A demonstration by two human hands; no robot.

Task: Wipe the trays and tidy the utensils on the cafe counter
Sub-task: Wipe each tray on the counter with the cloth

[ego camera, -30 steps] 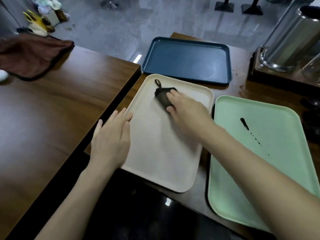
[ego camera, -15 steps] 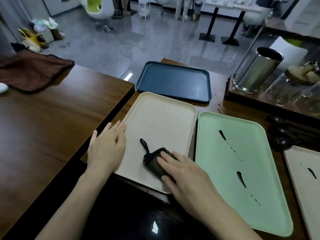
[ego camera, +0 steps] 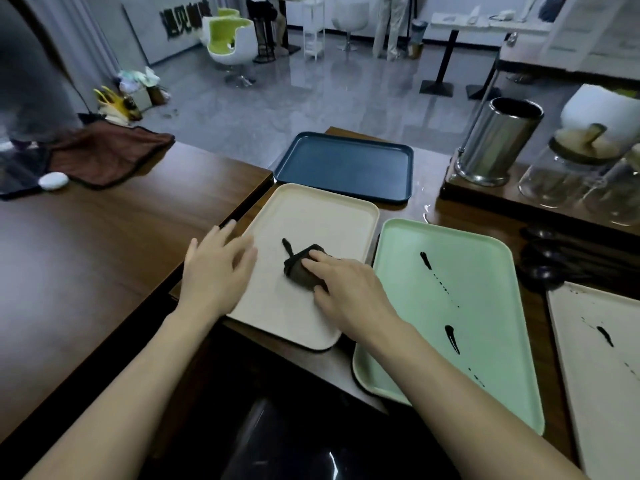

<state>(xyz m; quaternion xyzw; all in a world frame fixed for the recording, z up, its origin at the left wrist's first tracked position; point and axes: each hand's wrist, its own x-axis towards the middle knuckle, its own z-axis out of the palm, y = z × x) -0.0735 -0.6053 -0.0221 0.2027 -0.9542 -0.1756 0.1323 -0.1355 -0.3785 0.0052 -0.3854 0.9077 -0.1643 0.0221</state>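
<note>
Looking down from the head view: dark wood counter [ego camera: 121, 244] fills the left of the frame, with a lower section right of it carrying the trays.

- Blue tray [ego camera: 346, 168] upper centre.
- Cream tray [ego camera: 322, 216] just below it, centre frame.
- Green tray [ego camera: 485, 306] just beside the cream one, to its right, with dark streaks [ego camera: 425, 260] and dots running down its length.
- Second pale tray [ego camera: 602, 393] cut off at the right edge, also streaked.
- Dark spoons [ego camera: 561, 261] lie between the green tray and a raised wooden stand at the upper right.
- Steel canister [ego camera: 498, 140] and glass jars [ego camera: 568, 174] stand on that stand.
- Brown towel [ego camera: 107, 150] and a small white object [ego camera: 53, 180] at the upper left of the counter.

Room behind has a glossy grey floor, a white-and-green chair [ego camera: 232, 39] and black table bases at the top of the frame.

Hands:
- Right hand [ego camera: 346, 292] is palm down over the cream tray. Its fingers are extended and press on the dark cloth [ego camera: 301, 268] at mid-tray. The cloth's loop pokes out toward the upper left.
- Left hand [ego camera: 214, 268] is palm down with fingers spread and gripping nothing. It lies over the cream tray's left rim and is slightly motion-blurred.
- Both forearms enter from the bottom of the frame.
</note>
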